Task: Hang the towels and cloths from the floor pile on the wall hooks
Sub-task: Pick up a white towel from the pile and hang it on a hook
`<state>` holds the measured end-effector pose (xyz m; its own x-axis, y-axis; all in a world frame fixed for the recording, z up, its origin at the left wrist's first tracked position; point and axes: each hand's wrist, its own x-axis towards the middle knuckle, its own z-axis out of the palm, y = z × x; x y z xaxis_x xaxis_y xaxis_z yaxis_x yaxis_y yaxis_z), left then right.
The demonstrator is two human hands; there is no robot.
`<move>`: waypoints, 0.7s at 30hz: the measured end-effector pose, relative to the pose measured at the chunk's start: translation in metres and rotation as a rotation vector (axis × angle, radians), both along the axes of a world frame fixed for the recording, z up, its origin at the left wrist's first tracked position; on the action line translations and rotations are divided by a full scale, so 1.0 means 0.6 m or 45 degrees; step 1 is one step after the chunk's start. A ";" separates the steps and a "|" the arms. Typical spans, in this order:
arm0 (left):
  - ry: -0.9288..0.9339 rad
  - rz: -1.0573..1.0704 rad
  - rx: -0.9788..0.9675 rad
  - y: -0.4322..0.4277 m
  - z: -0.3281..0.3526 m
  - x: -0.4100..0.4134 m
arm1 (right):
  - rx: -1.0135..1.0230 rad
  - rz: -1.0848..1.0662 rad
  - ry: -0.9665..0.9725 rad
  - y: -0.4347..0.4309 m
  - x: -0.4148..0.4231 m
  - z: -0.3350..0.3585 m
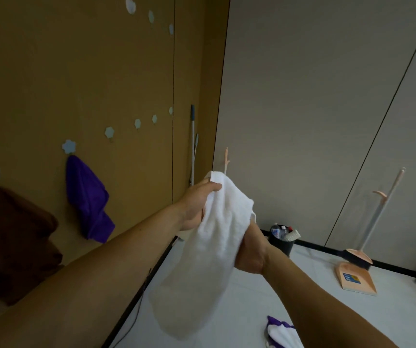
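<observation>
Gripping white towel [209,249], left hand [197,204] fingers curled, right hand [249,249] clutching

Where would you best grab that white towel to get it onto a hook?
By its top corner, where what looks like a small loop sticks up beside the left hand. Come from the left, above: the white towel hangs limp below that corner, and the right hand grips its middle.

Both arms outstretched, left hand [196,205] pinching white towel [209,272] high, right hand [249,256] gripping it lower
</observation>
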<state>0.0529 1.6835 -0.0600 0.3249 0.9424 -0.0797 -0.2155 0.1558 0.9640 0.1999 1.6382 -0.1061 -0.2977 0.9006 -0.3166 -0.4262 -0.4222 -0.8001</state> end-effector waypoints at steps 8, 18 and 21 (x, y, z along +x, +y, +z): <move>0.604 -0.053 0.181 -0.007 -0.038 -0.098 | 0.267 -0.292 -0.106 0.037 -0.043 0.001; 0.360 0.245 0.137 0.020 -0.051 -0.128 | 0.011 -0.438 -0.161 0.071 -0.024 -0.003; 0.355 0.500 0.113 0.046 -0.051 -0.150 | -0.016 -0.432 -0.248 0.084 0.023 -0.008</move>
<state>-0.0373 1.7108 -0.0903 -0.0789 0.9965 -0.0269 0.0267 0.0291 0.9992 0.2137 1.6888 -0.1111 0.0828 0.9332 -0.3496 -0.3840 -0.2939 -0.8753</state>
